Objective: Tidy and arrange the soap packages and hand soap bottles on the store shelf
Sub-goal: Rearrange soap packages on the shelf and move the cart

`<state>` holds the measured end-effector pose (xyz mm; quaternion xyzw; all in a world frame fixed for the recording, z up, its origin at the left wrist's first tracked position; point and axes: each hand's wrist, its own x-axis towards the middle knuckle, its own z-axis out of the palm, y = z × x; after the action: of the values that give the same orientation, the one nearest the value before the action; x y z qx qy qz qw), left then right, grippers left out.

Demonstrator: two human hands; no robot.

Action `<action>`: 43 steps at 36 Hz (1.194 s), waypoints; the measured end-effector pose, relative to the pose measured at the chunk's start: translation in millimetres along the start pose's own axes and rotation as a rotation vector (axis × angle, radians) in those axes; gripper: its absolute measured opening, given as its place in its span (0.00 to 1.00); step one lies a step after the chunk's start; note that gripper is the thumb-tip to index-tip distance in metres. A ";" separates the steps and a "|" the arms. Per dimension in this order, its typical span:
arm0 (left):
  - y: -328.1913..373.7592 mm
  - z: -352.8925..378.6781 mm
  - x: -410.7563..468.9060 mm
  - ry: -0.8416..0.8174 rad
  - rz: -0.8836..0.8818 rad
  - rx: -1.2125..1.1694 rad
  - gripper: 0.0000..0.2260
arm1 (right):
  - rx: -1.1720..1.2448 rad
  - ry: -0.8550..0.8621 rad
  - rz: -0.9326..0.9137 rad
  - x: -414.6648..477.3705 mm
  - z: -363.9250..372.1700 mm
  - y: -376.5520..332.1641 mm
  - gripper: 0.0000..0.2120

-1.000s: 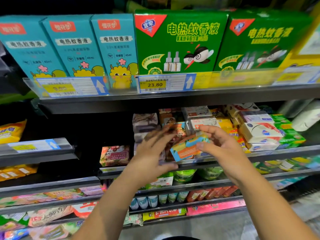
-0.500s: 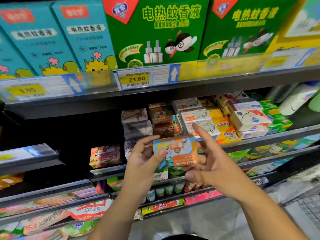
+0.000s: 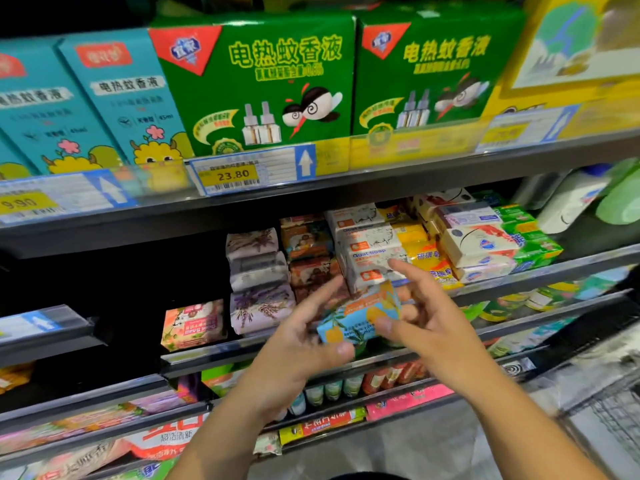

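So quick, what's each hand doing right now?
Left hand: holding the soap box, thumb beneath it.
Right hand: holding the same soap box, thumb on its front.

Centre frame: blue-and-orange soap package (image 3: 360, 318), tilted, held between both hands in front of the middle shelf (image 3: 554, 269). Left hand (image 3: 294, 344): thumb under the package's lower left edge, fingers stretched behind it. Right hand (image 3: 429, 327): thumb on its front, index finger raised. Stacked soap packages (image 3: 370, 247) sit just behind. Upper frame: green boxes (image 3: 263, 81), price tag reading 23.80 (image 3: 235, 174).
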<state>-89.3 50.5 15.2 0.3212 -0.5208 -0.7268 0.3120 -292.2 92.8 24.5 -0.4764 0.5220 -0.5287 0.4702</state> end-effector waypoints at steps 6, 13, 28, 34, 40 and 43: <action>0.2 12.8 4.3 0.050 0.150 0.557 0.39 | 0.115 0.070 0.099 2.1 0.8 -8.6 0.20; -9.3 11.3 6.4 0.316 0.282 0.690 0.21 | -0.043 0.043 0.147 4.9 -7.9 -11.5 0.18; -4.4 25.7 2.8 0.170 0.174 -0.034 0.33 | 0.290 -0.118 0.144 14.3 -27.8 -8.2 0.18; 2.3 28.0 1.1 0.233 0.163 0.043 0.30 | 0.260 -0.323 0.172 11.8 -42.3 -15.6 0.37; 1.4 36.1 5.8 0.323 0.211 0.129 0.24 | -0.184 -0.188 0.025 19.1 -39.8 -15.4 0.19; 2.7 41.3 9.7 0.372 0.206 0.106 0.16 | -0.196 -0.181 0.001 21.5 -39.9 -8.3 0.16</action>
<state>-127.5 65.2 26.8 0.4108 -0.5217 -0.5910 0.4580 -334.1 75.6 33.0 -0.5656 0.5266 -0.4299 0.4669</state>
